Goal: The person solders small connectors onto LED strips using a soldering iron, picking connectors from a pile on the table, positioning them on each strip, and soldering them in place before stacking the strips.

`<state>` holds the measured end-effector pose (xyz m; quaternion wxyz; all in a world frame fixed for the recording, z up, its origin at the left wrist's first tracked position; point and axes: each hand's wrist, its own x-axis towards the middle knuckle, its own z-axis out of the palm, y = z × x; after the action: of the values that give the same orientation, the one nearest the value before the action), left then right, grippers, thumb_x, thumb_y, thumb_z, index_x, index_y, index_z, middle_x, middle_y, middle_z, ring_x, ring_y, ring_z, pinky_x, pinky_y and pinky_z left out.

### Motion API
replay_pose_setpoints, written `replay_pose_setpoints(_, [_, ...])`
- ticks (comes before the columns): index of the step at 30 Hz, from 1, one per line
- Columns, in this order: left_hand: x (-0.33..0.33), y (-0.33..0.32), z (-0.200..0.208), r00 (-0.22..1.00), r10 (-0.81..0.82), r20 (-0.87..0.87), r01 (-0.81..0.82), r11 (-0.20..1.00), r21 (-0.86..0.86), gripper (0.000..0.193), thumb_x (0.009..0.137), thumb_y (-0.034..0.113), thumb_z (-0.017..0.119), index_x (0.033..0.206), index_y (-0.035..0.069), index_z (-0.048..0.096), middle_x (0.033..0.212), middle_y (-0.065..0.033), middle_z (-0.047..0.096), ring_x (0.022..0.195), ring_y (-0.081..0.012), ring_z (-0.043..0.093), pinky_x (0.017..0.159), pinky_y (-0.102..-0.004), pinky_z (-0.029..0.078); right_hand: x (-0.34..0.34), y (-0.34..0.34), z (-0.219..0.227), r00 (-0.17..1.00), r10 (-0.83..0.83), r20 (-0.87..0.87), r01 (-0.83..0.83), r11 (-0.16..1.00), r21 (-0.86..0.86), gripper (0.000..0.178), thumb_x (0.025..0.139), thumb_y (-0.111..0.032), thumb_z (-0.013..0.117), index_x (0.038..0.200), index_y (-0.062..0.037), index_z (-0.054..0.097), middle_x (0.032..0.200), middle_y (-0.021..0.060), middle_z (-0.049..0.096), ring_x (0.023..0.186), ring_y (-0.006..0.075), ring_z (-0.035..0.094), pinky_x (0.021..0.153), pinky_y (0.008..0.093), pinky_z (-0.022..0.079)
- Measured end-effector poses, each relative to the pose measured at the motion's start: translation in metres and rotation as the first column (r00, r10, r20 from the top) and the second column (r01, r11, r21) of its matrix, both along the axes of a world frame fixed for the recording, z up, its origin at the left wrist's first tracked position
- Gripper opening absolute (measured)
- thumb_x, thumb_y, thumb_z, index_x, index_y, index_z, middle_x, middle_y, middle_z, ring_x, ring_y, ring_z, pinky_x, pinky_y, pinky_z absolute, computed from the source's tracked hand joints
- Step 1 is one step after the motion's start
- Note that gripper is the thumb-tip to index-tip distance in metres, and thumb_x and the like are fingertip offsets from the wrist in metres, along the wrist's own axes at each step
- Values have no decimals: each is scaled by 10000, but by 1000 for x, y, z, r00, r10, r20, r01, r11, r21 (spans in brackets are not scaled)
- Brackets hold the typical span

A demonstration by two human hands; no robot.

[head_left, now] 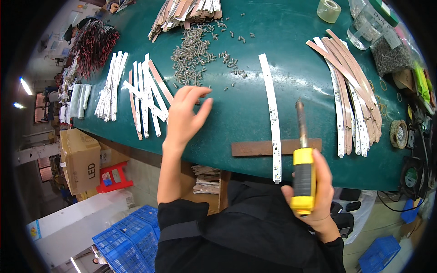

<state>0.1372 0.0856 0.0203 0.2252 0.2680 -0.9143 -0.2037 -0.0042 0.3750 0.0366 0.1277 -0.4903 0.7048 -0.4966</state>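
My right hand (321,191) is wrapped round the yellow and black handle of a soldering iron (302,175), whose brown metal tip points away from me. Just left of that tip lies a narrow white LED circuit strip (272,113), its near end crossing a rusty flat metal bar (255,148). My left hand (184,113) hovers at the near edge of a heap of small metal parts (193,54). Its thumb and fingers are apart, and I see nothing held between them. Part of the strips beside it is hidden by this hand.
Loose LED strips (144,100) lie left of my left hand, and more strips (350,95) lie at the right. Another strip stack (186,11) is at the far edge. A tape roll (328,11), clear tub (368,27) and solder-like coil (398,134) stand along the right.
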Motion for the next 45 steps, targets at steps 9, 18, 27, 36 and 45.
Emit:
replay_pose_setpoints(9, [-41, -6, -25, 991, -23, 132, 33, 996, -77, 161, 819, 106, 685, 926, 12, 609, 777, -54, 574, 671, -167, 563, 634, -292, 473, -22, -16, 13, 380, 167, 910, 203, 945, -258, 788, 743, -187, 643, 1415, 8, 281, 929, 103, 511, 877, 169, 503, 722, 287, 499])
replay_pose_setpoints(18, [-45, 55, -17, 979, -71, -191, 203, 413, 888, 161, 881, 26, 614, 1024, -27, 560, 922, -70, 644, 872, -112, 649, 753, -233, 536, -6, -46, -36, 104, 339, 935, 307, 883, -354, 488, 782, -182, 611, 1201, -11, 428, 1006, 86, 496, 1014, 173, 491, 1026, 689, 314])
replay_pose_setpoints(27, [-54, 68, -18, 971, -192, -146, 239, 842, 484, 106, 845, 21, 646, 950, 8, 647, 873, -51, 632, 760, -112, 609, 703, -243, 500, -13, -41, -41, 59, 422, 905, 385, 826, -411, 505, 811, -126, 578, 1277, -55, 397, 1054, 66, 520, 1098, 166, 491, 968, 750, 327])
replay_pose_setpoints(36, [-65, 61, -24, 969, -203, -143, 244, 888, 390, 108, 829, 38, 657, 935, 18, 647, 843, -58, 617, 710, -123, 598, 650, -242, 485, -14, -39, -45, 49, 419, 907, 380, 832, -405, 501, 815, -123, 581, 1277, -59, 397, 1049, 69, 519, 1116, 170, 487, 964, 753, 327])
replay_pose_setpoints(45, [-72, 57, -33, 947, -300, -113, 315, 938, 147, 103, 808, 22, 658, 909, 35, 643, 810, -55, 602, 657, -153, 599, 610, -274, 492, -14, -39, -46, 40, 427, 903, 377, 831, -410, 499, 814, -120, 584, 1270, -58, 393, 1052, 67, 508, 1102, 166, 483, 966, 753, 324])
